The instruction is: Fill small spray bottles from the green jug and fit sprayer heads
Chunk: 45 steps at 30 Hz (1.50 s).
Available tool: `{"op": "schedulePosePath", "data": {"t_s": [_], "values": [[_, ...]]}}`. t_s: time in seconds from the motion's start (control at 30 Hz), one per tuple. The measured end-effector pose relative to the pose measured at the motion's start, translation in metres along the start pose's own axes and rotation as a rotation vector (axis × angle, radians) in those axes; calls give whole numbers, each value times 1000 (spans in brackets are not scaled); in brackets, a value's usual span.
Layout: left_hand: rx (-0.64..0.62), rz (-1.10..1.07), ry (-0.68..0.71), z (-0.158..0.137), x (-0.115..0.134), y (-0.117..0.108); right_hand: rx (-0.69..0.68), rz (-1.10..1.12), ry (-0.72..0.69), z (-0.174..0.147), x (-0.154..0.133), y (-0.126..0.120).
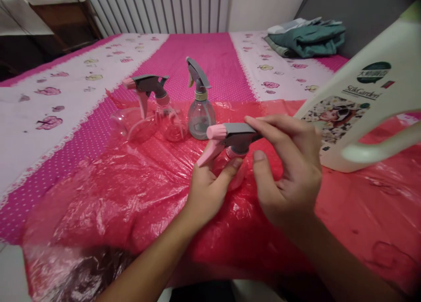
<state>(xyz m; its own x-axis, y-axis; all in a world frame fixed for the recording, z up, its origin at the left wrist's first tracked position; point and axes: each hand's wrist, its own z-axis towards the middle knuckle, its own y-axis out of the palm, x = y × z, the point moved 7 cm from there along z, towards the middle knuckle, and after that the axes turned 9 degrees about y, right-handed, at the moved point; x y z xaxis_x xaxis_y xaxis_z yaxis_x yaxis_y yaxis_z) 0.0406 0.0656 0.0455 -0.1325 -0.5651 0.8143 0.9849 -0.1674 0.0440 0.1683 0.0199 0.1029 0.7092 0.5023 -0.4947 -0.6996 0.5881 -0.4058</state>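
Observation:
My left hand (210,190) is wrapped round the neck of a clear spray bottle with a grey-and-pink trigger head (237,135). The nozzle points left, and the pink trigger hangs in front of my fingers. Most of the clear body is hidden by my hand. My right hand (289,170) is open beside it, the fingertips at the rear of the grey head and the thumb apart from the neck. Behind stand a second pink-and-grey spray bottle (171,123) and a rounder clear spray bottle (201,114) with a grey head and yellowish collar.
Red plastic sheeting (138,196) covers the near part of a pink-and-white patterned bedspread (197,45). To the right stands a large cream jug (348,148) with a handle. Folded clothes (305,37) lie at the back right, and a slatted headboard (164,10) rises behind.

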Motion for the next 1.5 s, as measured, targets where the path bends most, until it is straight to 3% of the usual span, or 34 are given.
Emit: {"op": "schedulePosePath", "data": {"t_s": [0.4,0.53,0.8,1.17,1.5], "values": [[162,-89,-109,-8,-10,-7,2,-29,-3,3,-5,2],[135,-129,-98,-12,-12,-5,-26,-26,3,4,-5,3],[-46,-80,-22,-10,-6,-3,-28,-9,14,5,2,4],[-6,-22,-71,-5,-2,-3,-158,272,148,6,10,10],[58,-50,-78,-3,-3,-10,-247,216,183,3,14,15]]}}
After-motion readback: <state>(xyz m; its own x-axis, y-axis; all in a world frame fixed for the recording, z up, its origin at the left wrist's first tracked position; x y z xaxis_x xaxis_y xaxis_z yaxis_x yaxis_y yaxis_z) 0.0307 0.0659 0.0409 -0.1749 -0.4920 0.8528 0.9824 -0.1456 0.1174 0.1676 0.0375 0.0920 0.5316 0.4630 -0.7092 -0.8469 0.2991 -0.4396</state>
